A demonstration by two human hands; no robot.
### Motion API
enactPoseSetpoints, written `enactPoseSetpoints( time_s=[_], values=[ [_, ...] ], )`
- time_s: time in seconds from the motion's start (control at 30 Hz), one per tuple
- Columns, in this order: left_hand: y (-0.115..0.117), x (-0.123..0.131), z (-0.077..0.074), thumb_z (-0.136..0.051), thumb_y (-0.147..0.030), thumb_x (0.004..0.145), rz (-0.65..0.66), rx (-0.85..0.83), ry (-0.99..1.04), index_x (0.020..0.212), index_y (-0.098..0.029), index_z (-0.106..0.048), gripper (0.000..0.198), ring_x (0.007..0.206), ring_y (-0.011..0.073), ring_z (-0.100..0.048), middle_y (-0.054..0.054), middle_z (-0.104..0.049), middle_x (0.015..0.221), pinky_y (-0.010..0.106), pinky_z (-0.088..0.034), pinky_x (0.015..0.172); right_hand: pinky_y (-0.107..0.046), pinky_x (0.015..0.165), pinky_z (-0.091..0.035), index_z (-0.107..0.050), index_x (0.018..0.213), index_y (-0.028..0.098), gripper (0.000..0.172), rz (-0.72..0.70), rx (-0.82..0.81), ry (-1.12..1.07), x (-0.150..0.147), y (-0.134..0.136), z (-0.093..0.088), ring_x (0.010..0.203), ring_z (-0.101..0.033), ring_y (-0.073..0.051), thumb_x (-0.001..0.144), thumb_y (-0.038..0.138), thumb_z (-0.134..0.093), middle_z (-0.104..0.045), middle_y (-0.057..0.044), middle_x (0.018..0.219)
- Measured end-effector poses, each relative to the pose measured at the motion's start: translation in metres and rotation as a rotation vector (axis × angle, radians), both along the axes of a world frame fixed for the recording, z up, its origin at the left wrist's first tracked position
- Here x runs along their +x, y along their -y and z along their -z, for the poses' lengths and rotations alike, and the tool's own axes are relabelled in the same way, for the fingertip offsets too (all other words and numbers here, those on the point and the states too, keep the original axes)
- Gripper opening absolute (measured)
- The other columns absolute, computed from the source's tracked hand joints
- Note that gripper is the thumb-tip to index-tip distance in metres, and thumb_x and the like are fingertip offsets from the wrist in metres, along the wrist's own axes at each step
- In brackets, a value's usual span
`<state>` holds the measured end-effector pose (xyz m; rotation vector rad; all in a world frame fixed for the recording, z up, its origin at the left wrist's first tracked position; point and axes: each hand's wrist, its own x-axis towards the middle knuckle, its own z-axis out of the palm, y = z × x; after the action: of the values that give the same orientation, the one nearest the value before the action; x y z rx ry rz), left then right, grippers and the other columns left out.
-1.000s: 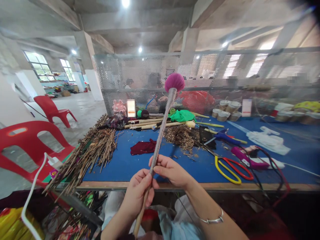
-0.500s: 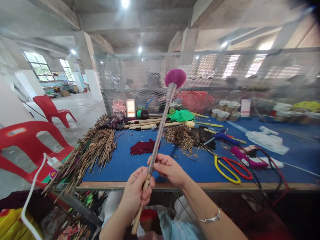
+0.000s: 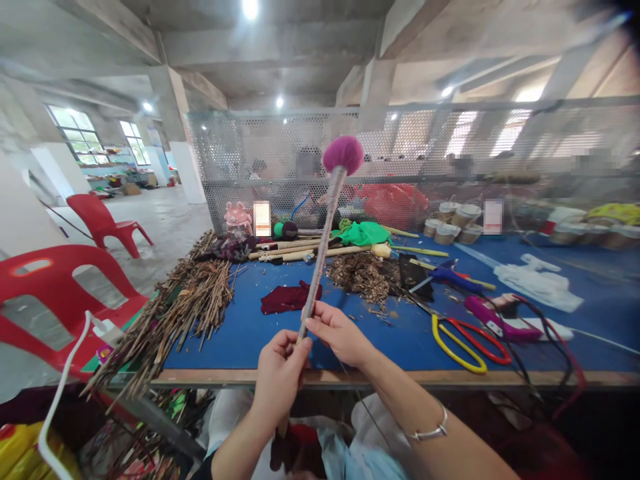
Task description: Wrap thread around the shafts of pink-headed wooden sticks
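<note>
A long stick [image 3: 325, 247] wrapped in grey-brown strip leans up from my hands and ends in a fuzzy purple ball-shaped head [image 3: 343, 155]. Its lower part is wrapped by the fingers of my left hand [image 3: 281, 370], which hides the bare wooden end almost wholly. Just above, my right hand [image 3: 343, 335] pinches the wrapped part between thumb and fingers. A thin dark strand [image 3: 367, 413] hangs below my right hand; whether it is held there I cannot make out. Behind the stick, a dark red cloth [image 3: 283, 299] lies on the blue tabletop [image 3: 240, 347].
Bundled twigs [image 3: 190, 307] overhang the table's left edge. Scissors with yellow and red handles [image 3: 463, 340], a purple tool with cables [image 3: 505, 320] and a white plastic bag [image 3: 540, 283] lie to the right. Wood chips [image 3: 363, 277] and poles [image 3: 320, 253] lie further back, before a perforated screen [image 3: 280, 147].
The purple head has swung slightly left and the stick stands a little steeper. My left hand has turned over the stick, covering its pale lower end. My right hand keeps its pinch.
</note>
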<state>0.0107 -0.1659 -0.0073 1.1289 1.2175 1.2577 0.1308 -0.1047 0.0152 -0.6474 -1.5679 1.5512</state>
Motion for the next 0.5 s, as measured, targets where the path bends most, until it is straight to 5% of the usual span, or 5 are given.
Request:
enactPoseSetpoints(
  time_s=[0.23, 0.5],
  values=[
    [-0.038, -0.001, -0.021, -0.043, -0.051, 0.076, 0.181, -0.015, -0.255, 0.067, -0.016, -0.05, 0.037, 0.034, 0.0076, -0.041, -0.003, -0.049, 0.045, 0.018, -0.027, 0.035, -0.018, 0.035, -0.018, -0.049, 0.074, 0.015, 0.03, -0.073, -0.137, 0.063, 0.007, -0.036, -0.007, 0.035, -0.025, -0.003, 0.069, 0.043, -0.061, -0.039, 0.009, 0.045],
    [-0.095, -0.011, -0.029, -0.039, -0.054, 0.077, 0.22, 0.147, -0.663, 0.062, -0.014, -0.055, 0.046, 0.046, 0.0102, -0.045, 0.0, -0.053, 0.05, 0.021, -0.029, 0.044, -0.017, 0.029, -0.008, -0.044, 0.067, 0.017, 0.032, -0.037, -0.278, 0.137, 0.012, -0.096, 0.009, 0.03, -0.017, -0.002, 0.065, 0.043, -0.063, -0.034, 0.011, 0.04]
  ],
)
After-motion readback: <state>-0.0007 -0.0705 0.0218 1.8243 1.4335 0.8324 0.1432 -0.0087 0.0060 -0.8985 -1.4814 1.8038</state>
